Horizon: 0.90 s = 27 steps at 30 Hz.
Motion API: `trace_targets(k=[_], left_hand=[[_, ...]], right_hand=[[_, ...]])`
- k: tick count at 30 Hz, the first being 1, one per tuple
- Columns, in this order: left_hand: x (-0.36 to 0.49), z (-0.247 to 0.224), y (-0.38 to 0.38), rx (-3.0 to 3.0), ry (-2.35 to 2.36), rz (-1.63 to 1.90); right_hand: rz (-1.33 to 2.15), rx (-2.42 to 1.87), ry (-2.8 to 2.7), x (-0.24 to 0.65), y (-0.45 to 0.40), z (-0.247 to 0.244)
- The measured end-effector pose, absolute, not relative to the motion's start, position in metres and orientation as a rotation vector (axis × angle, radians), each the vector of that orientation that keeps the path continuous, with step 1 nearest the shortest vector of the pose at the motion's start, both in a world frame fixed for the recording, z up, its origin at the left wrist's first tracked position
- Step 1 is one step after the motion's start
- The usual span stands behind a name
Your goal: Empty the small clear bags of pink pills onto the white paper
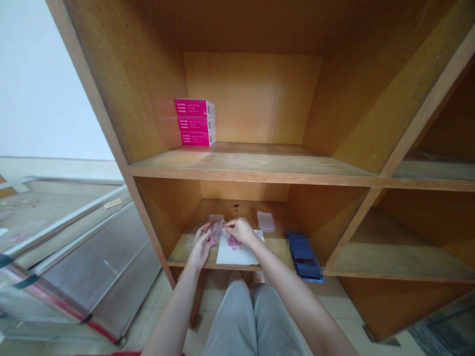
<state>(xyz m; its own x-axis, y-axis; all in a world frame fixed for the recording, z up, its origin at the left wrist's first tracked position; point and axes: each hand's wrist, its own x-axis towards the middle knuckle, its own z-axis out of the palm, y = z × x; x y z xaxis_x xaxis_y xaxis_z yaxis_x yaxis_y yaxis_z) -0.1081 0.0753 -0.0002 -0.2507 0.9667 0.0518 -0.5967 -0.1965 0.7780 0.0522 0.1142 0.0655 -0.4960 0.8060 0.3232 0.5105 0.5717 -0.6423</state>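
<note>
Over the lower shelf, my left hand (pixel 201 245) holds a small clear plastic bag (pixel 215 230) with some pink pieces in its bottom. My right hand (pixel 240 230) is at the bag's upper right edge, thumb and fingertips pressed together; what they pinch is too small to make out. Under my right hand lies a white paper sheet (pixel 237 255) with a heap of small pink pieces (pixel 233 242) on it. A stack of clear bags (pixel 266 221) lies right of and behind the sheet. Another clear bag (pixel 216 217) lies behind my left hand.
Three pink boxes (pixel 195 123) are stacked on the upper shelf. A dark blue folded item (pixel 305 256) lies at the lower shelf's right, partly over its front edge. On the left stands a metal-framed cart (pixel 92 252). Wooden dividers (pixel 349 232) bound the compartments.
</note>
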Motion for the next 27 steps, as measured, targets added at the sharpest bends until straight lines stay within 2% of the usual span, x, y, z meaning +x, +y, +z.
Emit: trace_targets(k=[7,13,22,27], left_hand=[[-0.111,-0.001,0.076,0.606,0.675,1.662],[-0.109,-0.001,0.074,0.731,0.849,1.585],[-0.103,0.009,0.067,0.801,0.930,1.552],[-0.105,0.009,0.068,0.751,0.896,1.581]], right_hand=[[1.029,-0.965,-1.800,0.058,0.123,0.058],[1.212,-0.932,-1.689,0.062,0.123,0.064],[1.309,-0.856,-1.990,0.074,0.126,0.067],[1.344,-0.855,-1.951,0.075,0.121,0.074]])
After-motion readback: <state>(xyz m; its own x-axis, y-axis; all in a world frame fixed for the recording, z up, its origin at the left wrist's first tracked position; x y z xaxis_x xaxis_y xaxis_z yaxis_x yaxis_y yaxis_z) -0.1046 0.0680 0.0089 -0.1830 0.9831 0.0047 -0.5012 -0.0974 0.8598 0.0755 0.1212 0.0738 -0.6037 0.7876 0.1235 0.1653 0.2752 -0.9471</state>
